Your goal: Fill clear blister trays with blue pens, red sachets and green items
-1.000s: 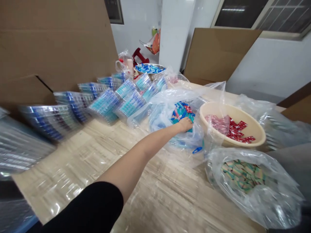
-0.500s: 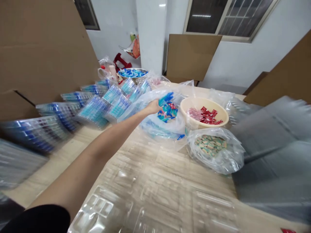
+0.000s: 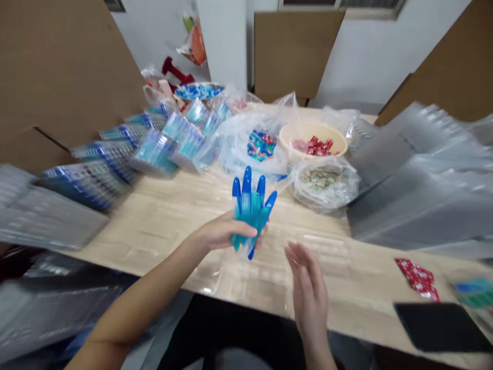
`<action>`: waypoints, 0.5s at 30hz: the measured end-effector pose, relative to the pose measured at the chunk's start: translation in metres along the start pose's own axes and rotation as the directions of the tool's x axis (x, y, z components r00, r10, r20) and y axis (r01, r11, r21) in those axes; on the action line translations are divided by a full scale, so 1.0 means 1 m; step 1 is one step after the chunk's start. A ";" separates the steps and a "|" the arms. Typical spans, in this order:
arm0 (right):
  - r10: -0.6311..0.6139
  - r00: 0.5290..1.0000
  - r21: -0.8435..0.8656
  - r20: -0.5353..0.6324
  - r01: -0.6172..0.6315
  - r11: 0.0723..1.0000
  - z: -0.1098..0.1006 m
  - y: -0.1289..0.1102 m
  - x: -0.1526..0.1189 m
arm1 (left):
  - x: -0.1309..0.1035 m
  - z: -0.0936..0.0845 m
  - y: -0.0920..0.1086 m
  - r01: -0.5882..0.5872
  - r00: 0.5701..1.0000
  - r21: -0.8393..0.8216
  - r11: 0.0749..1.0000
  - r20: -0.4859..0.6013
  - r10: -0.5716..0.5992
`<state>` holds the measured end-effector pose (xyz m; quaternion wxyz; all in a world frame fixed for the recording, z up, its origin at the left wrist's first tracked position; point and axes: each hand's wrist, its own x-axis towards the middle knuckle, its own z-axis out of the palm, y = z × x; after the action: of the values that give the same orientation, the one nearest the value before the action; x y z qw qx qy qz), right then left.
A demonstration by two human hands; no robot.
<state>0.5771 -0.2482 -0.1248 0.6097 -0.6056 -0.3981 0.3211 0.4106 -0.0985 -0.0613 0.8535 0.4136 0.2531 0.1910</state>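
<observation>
My left hand point(image 3: 225, 230) is closed round a bunch of blue and teal pen-like plastic pieces point(image 3: 248, 208), held above the table near its front edge. Their dark blue tips fan out away from me. To the right, my right hand point(image 3: 309, 288) is raised with fingers stretched out, slightly blurred, and holds nothing. Beneath both hands lies a clear moulded plastic tray point(image 3: 265, 280), hard to see against the wood. Beyond the bunch, an open plastic bag point(image 3: 233, 146) holds more blue, teal and red pieces point(image 3: 261, 146).
A cream basin point(image 3: 285, 136) holds red packets point(image 3: 319, 146); before it sits a clear bag point(image 3: 327, 198) of small greenish pieces. Filled packs point(image 3: 154, 154) line the left, stacked clear trays point(image 3: 416, 190) the right. Red packets point(image 3: 418, 277) and a black flat object point(image 3: 442, 326) lie front right.
My left hand has come back from the open bag towards me, carrying the blue and teal pieces. My right hand has come into view, and the camera has tilted down.
</observation>
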 end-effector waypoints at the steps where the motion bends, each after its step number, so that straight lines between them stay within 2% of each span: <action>1: 0.066 0.988 0.117 0.142 -0.082 0.990 0.011 -0.010 0.003 | -0.014 0.009 -0.017 0.058 0.998 -0.032 0.998 0.035 -0.057; 2: 0.123 0.951 0.178 0.284 -0.178 0.968 0.020 -0.018 0.003 | -0.026 0.018 -0.034 0.119 0.991 -0.065 0.991 0.069 -0.115; 3: 0.192 0.889 0.202 0.417 -0.296 0.934 0.026 -0.023 0.000 | -0.038 0.024 -0.050 0.182 0.980 -0.102 0.978 0.106 -0.171; 5: 0.314 0.723 0.187 0.615 -0.520 0.833 0.031 -0.029 -0.014 | -0.060 0.034 -0.081 0.299 0.948 -0.202 0.933 0.176 -0.265; 7: 0.404 0.533 0.120 0.744 -0.701 0.703 0.030 -0.029 -0.035 | -0.081 0.040 -0.110 0.377 0.922 -0.322 0.868 0.216 -0.321; 9: 0.464 0.387 0.050 0.797 -0.807 0.588 0.026 -0.027 -0.059 | -0.101 0.045 -0.134 0.413 0.910 -0.409 0.814 0.231 -0.345; 11: 0.518 0.310 0.005 0.798 -0.861 0.508 0.022 -0.021 -0.081 | -0.121 0.049 -0.151 0.437 0.899 -0.440 0.784 0.232 -0.370; 13: 0.558 0.292 -0.001 0.777 -0.886 0.463 0.018 -0.015 -0.101 | -0.137 0.054 -0.161 0.458 0.889 -0.406 0.791 0.205 -0.410; 15: 0.573 0.295 0.023 0.765 -0.901 0.432 0.016 -0.011 -0.117 | -0.150 0.058 -0.167 0.459 0.888 -0.274 0.845 0.135 -0.439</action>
<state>0.5065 -0.3430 -0.1262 0.3173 -0.4015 -0.1558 0.8449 0.3442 -0.3123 -0.1233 0.9347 0.2156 0.2824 0.0080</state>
